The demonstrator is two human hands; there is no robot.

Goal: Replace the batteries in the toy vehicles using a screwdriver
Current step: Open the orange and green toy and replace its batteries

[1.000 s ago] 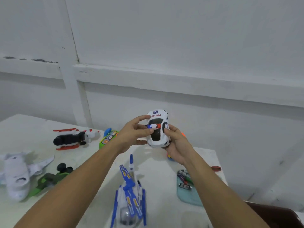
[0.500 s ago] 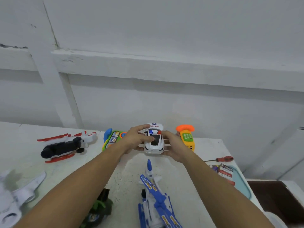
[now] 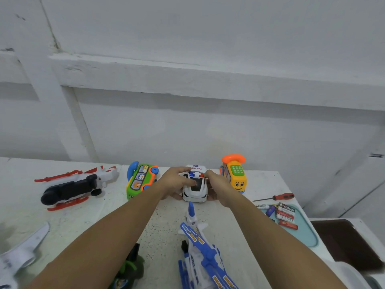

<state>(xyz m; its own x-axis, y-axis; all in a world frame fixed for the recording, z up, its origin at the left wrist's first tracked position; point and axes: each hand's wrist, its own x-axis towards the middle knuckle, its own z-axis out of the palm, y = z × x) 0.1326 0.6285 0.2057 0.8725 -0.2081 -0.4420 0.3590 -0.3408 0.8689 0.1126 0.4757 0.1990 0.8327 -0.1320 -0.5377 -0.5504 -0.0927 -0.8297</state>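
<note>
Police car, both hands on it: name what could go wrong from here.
1. The police car is wheels-down, so it may roll once the left hand and right hand let go.
2. The blue plane points its nose at the car's near end, and hands pulling back could knock it.
3. The screwdriver lies near the right edge of the table and might roll off if bumped.

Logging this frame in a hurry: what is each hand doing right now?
Left hand: grips the police car.
Right hand: holds the same car from the other side.

One police car (image 3: 194,195), six other toys (image 3: 235,176), one screwdriver (image 3: 279,197)
</note>
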